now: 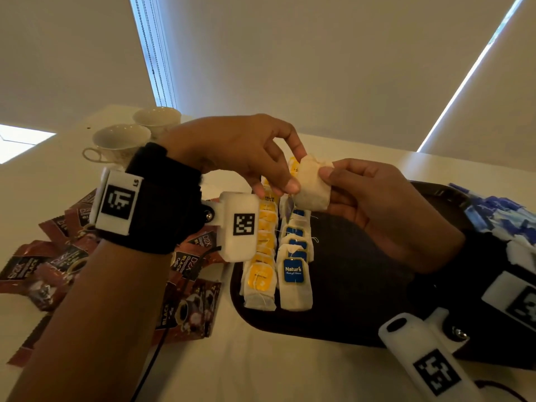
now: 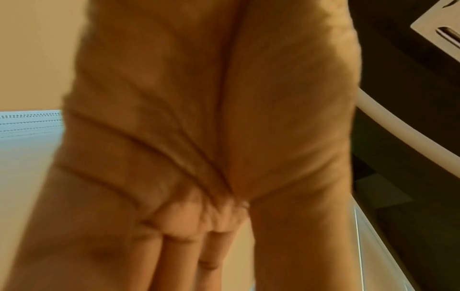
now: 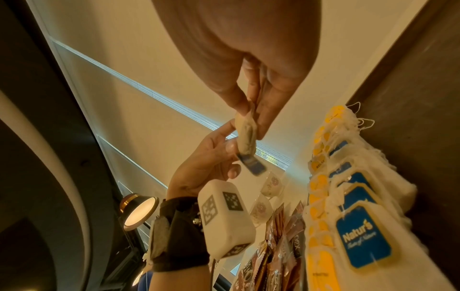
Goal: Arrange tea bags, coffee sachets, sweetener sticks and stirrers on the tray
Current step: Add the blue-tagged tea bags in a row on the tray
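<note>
Both hands hold one tea bag [image 1: 313,188] in the air above the far end of the dark tray [image 1: 362,285]. My right hand [image 1: 327,184] pinches its right side between thumb and fingers. My left hand [image 1: 294,169] pinches its left edge with thumb and index finger. The bag's blue tag [image 3: 254,166] dangles below the bag [image 3: 245,135]. On the tray's left side lie two rows of tea bags, one with yellow tags [image 1: 262,274] and one with blue tags [image 1: 294,274]. The left wrist view is blurred and filled by the palm.
Brown coffee sachets [image 1: 58,265] lie scattered on the white table left of the tray, some under my left forearm. Blue and white sweetener sticks [image 1: 499,219] are piled at the tray's right end. Two white cups [image 1: 119,140] stand at the back left.
</note>
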{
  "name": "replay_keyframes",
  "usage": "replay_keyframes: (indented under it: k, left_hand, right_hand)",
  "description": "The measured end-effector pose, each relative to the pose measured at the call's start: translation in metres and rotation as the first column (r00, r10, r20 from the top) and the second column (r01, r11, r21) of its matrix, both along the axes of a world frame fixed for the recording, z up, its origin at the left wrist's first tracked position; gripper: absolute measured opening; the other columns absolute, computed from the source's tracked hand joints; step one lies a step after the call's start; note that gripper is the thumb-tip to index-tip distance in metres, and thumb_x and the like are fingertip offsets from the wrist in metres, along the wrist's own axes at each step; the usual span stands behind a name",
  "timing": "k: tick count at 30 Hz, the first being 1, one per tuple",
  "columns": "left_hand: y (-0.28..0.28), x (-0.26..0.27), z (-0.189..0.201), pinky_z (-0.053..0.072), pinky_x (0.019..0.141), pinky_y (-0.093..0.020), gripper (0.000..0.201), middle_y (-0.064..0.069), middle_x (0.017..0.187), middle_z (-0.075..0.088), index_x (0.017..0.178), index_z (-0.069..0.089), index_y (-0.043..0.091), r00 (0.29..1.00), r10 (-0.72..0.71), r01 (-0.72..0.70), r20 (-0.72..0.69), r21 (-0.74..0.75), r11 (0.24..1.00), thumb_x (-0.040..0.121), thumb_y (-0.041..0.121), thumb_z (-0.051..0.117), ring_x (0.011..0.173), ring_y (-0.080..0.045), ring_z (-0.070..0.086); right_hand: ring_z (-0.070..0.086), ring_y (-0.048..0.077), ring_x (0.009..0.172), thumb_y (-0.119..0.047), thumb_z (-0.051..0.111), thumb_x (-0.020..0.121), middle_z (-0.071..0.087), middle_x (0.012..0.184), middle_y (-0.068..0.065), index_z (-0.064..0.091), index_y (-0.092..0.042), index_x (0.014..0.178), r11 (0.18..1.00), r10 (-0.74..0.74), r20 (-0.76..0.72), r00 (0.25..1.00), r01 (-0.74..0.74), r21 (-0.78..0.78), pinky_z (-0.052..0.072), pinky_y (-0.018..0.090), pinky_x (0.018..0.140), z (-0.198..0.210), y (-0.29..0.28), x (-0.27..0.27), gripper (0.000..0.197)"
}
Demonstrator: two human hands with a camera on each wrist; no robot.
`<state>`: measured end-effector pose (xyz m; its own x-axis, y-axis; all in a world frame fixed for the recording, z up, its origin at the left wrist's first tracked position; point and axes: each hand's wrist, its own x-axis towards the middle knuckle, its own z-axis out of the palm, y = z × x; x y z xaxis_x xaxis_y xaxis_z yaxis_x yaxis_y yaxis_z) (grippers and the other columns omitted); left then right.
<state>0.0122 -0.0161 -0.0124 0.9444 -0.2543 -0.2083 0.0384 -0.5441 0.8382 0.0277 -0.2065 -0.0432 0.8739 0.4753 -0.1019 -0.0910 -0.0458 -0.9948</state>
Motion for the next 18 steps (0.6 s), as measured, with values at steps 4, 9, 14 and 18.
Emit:
replay_keyframes:
  k: [4,9,14,18]
  left_hand:
    - [-0.001,0.004,-0.001,0.054,0.056,-0.021,0.047,-0.010,0.084,0.073,0.113,0.054,0.018,0.999,-0.007,0.006,0.033,0.019,1.000,0.071,0.012,0.074,0.073,-0.016,0.069]
    - [-0.001,0.007,-0.007,0.052,0.058,-0.017,0.047,-0.002,0.101,0.069,0.114,0.058,0.015,0.988,-0.153,0.147,0.019,0.185,0.972,0.070,0.024,0.074,0.076,-0.006,0.066]
    - [-0.005,0.011,-0.014,0.047,0.057,-0.015,0.052,-0.009,0.097,0.068,0.103,0.067,0.001,0.969,-0.246,0.232,0.030,0.242,0.942,0.067,0.038,0.066,0.074,-0.011,0.061]
    - [-0.002,0.011,-0.016,0.047,0.054,-0.014,0.004,0.008,0.072,0.066,0.079,0.068,0.020,0.970,-0.229,0.208,0.083,0.213,0.955,0.082,0.017,0.067,0.063,-0.001,0.059]
  right_hand:
    - [0.071,0.011,0.074,-0.014,0.052,0.092,0.069,0.091,0.005,0.060,-0.008,0.095,1.000,-0.009,-0.038,0.999,0.009,0.008,0.054,0.017,0.057,-0.001,0.000,0.002,0.012]
    - [0.070,0.011,0.077,-0.016,0.052,0.093,0.069,0.096,0.005,0.061,-0.009,0.097,1.000,0.010,0.000,1.000,-0.010,-0.005,0.055,0.018,0.059,-0.001,-0.002,0.004,0.012]
    - [0.071,0.017,0.078,-0.018,0.051,0.093,0.068,0.096,0.008,0.060,-0.009,0.092,0.999,0.021,0.021,1.000,-0.022,0.025,0.056,0.023,0.059,0.002,-0.005,0.006,0.012]
    - [0.069,0.016,0.074,-0.017,0.052,0.093,0.066,0.090,0.007,0.058,-0.011,0.084,0.996,-0.016,0.045,0.999,0.012,0.084,0.057,0.024,0.058,0.004,-0.006,0.009,0.012]
